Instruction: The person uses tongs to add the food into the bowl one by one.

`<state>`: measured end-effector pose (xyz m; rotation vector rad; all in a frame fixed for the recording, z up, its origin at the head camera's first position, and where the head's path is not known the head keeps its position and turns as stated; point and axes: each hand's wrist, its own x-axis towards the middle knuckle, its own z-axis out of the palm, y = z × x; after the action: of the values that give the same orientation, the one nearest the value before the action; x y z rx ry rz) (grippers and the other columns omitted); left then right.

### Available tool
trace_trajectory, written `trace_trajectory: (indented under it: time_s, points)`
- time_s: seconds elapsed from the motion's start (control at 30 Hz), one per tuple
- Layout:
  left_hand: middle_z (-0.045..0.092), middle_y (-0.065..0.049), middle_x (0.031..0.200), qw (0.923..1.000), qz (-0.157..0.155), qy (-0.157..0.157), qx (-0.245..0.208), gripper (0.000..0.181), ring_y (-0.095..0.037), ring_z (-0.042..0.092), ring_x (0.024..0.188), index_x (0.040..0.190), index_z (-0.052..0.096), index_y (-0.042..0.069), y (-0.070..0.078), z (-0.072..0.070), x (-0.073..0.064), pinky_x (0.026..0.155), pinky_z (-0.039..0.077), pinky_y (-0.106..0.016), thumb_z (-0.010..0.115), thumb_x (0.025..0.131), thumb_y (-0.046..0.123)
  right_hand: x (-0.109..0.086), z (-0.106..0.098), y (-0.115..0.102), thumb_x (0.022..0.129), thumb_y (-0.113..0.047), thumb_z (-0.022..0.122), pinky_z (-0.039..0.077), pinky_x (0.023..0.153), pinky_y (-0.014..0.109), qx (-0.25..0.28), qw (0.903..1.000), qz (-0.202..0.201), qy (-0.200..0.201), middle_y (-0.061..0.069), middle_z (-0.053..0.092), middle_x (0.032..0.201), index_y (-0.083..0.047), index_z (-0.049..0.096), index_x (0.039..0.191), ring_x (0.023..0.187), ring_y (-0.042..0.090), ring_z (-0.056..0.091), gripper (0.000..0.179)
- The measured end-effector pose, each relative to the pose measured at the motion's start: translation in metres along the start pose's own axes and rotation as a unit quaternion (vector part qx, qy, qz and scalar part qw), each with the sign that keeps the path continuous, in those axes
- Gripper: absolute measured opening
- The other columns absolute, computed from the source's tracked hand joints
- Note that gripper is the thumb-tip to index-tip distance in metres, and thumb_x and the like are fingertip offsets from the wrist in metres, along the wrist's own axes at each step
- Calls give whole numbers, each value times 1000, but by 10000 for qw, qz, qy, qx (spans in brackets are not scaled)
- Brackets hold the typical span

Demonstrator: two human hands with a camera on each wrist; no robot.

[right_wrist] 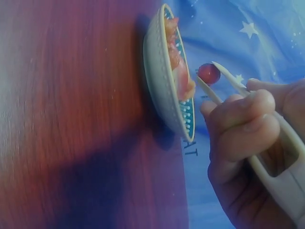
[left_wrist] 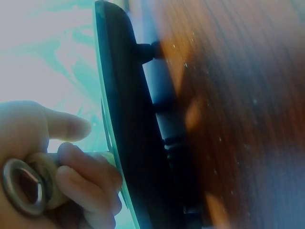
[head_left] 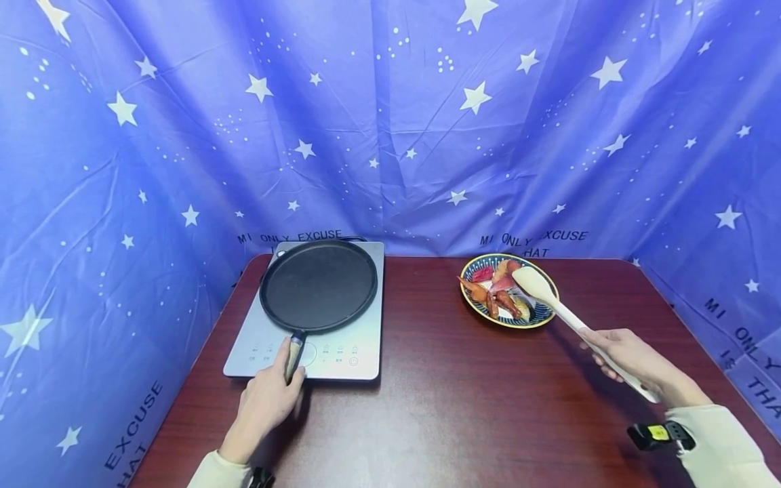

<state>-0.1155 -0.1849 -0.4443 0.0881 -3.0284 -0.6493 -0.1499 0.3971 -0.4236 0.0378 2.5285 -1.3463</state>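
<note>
My left hand grips the wood-coloured handle of a flat black frying pan, which sits on a silver induction cooker. In the left wrist view, fingers curl round that handle near its metal ring. My right hand holds cream tongs over a patterned plate of food. Between the tong tips in the right wrist view is a shiny, dark red, rounded food piece, raised beside the plate's rim. Its exact kind is unclear.
Reddish-brown and pink food pieces lie on the plate. Cooker and plate stand apart on a dark red wooden table. A blue star-patterned curtain encloses the back and sides.
</note>
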Motion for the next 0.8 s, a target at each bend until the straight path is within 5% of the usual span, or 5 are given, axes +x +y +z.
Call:
trace_trajectory:
  time_s: [0.8]
  points:
    - [64,-27,101,10000,-56,7,10,64,-41,62,79,147,32,9,-1,3,1,63,45,-53,51,91,34,1,33,-35,99,-36,44,42,39,29,386,9983,-334,-288,4,49,64,11,56,102,45,11,48,48]
